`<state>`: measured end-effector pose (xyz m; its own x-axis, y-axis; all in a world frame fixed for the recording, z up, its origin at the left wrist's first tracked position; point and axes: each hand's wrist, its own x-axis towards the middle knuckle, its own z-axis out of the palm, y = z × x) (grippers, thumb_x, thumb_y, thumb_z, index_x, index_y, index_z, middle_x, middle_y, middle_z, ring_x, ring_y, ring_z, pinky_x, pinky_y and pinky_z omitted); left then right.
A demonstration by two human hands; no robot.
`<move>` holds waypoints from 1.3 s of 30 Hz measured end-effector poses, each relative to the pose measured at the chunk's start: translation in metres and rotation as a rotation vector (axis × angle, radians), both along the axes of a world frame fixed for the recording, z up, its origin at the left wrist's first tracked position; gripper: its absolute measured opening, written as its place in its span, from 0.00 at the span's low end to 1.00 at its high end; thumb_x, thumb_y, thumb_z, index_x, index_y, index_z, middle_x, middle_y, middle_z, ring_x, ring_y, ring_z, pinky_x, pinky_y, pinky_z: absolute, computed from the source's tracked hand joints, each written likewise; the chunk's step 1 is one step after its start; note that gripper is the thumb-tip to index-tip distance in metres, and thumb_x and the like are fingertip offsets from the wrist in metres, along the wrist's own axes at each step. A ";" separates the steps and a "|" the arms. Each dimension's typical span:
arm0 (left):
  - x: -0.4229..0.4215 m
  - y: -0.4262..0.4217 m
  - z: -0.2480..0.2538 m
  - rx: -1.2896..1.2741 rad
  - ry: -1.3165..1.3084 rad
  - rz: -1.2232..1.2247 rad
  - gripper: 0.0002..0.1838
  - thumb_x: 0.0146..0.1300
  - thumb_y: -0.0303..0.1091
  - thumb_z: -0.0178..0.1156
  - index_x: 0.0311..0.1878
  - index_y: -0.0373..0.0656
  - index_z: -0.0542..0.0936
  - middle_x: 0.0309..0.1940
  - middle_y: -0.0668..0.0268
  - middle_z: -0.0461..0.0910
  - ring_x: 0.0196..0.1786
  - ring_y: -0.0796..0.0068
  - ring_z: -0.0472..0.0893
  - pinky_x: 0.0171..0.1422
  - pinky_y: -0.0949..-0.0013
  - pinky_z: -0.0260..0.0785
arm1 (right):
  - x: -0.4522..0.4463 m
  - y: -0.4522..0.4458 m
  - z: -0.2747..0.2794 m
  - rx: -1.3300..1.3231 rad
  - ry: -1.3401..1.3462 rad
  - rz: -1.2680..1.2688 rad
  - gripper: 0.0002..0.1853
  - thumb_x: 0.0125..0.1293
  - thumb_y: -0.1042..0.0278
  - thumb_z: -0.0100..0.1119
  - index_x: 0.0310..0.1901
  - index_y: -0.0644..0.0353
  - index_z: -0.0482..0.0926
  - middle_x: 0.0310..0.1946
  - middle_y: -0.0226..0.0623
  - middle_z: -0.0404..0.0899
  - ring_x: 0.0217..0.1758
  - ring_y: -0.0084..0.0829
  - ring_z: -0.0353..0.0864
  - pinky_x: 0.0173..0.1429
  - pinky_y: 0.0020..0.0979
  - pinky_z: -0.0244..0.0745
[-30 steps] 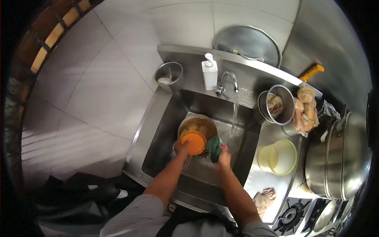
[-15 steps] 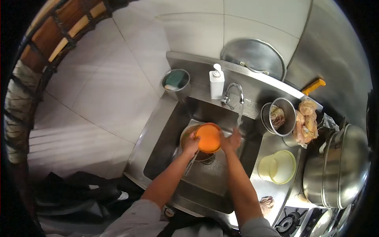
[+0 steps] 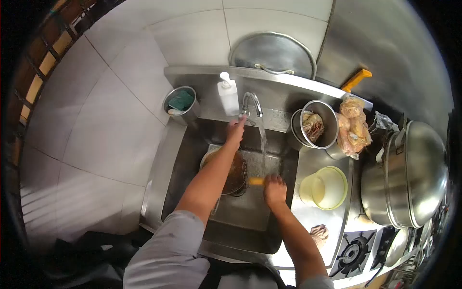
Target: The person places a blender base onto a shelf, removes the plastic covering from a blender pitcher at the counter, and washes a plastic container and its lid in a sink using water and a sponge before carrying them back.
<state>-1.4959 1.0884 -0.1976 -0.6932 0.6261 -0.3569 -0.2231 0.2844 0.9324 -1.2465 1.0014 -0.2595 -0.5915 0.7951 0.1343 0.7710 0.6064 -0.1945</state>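
My left hand (image 3: 235,132) reaches up to the base of the faucet (image 3: 257,107), its fingers closed at the tap handle. Water runs from the spout into the metal sink (image 3: 252,215). Lower right, my right hand (image 3: 275,190) is closed on an orange thing (image 3: 256,181); only a short strip of it shows left of the fingers, so its full shape is hidden. Beneath my left forearm sits a round pan (image 3: 237,174) with brownish contents, partly covered by the arm.
A white pump bottle (image 3: 228,98) and a metal container with a green scouring pad (image 3: 181,99) stand behind the sink. To the right are metal containers (image 3: 320,124), bagged food (image 3: 353,126), a yellowish tub (image 3: 332,188), a large steel pot (image 3: 409,173) and a stove burner (image 3: 352,251).
My left hand has left the round orange dish and gone up to the faucet. My right hand has come down from the water stream, now closed on something orange. The view has shifted.
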 end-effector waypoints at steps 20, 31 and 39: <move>0.087 -0.056 -0.015 0.235 0.107 -0.115 0.18 0.65 0.46 0.56 0.49 0.42 0.76 0.39 0.64 0.80 0.39 0.72 0.80 0.37 0.69 0.74 | 0.185 -0.033 0.218 0.296 0.498 0.081 0.10 0.52 0.76 0.61 0.39 0.61 0.80 0.45 0.42 0.81 0.52 0.42 0.81 0.56 0.40 0.78; -0.073 0.019 0.037 -0.115 0.251 -0.113 0.44 0.60 0.62 0.60 0.71 0.46 0.57 0.61 0.53 0.70 0.57 0.54 0.76 0.52 0.52 0.71 | 0.252 -0.013 0.135 0.068 0.540 0.102 0.20 0.54 0.63 0.69 0.46 0.63 0.75 0.56 0.52 0.70 0.69 0.53 0.63 0.72 0.53 0.58; -0.167 0.081 -0.040 0.152 0.930 -0.232 0.45 0.54 0.46 0.70 0.70 0.42 0.58 0.61 0.51 0.71 0.59 0.50 0.73 0.55 0.48 0.71 | 0.225 0.005 0.140 0.200 0.840 -0.677 0.22 0.59 0.58 0.66 0.49 0.64 0.75 0.51 0.54 0.74 0.60 0.52 0.71 0.63 0.48 0.66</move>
